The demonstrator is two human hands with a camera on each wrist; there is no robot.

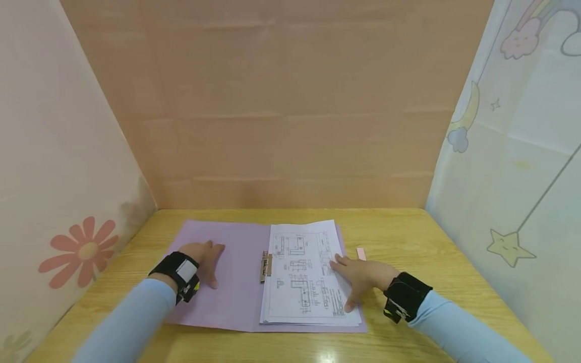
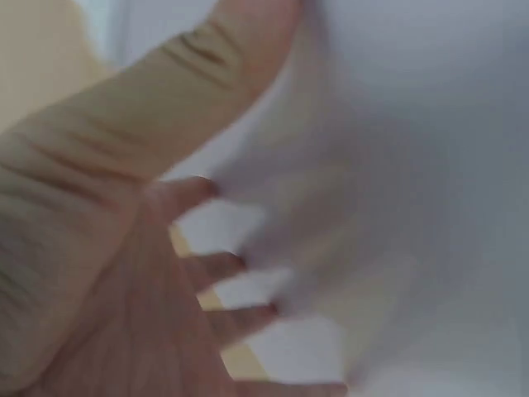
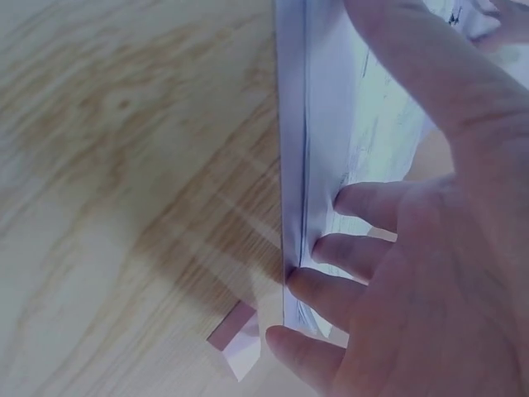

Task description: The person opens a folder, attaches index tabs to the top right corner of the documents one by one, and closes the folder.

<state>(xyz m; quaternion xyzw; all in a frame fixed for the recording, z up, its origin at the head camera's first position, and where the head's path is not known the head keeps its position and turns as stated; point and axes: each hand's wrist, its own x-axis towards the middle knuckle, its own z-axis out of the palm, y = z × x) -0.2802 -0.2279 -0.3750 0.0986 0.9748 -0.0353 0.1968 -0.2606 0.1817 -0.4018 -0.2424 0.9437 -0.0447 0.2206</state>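
Observation:
A purple folder [image 1: 236, 302] lies spread flat on the table, its metal clip [image 1: 264, 267] near the middle fold. On its right half sits a stack of white sheets [image 1: 286, 297], the top one printed with technical drawings. My left hand [image 1: 204, 257] is on the left cover with fingers spread; the left wrist view shows its fingertips [image 2: 216, 266] at the pale, blurred surface. My right hand [image 1: 358, 277] rests at the right edge of the sheets, thumb and fingers apart. In the right wrist view its fingertips [image 3: 299, 279] line the folder's edge.
A small pink-and-white block [image 1: 361, 253] lies on the wooden table [image 1: 408, 242] just beyond the right hand. A brown panel [image 1: 290, 126] stands behind the table. Patterned light walls [image 1: 68, 151] rise on both sides.

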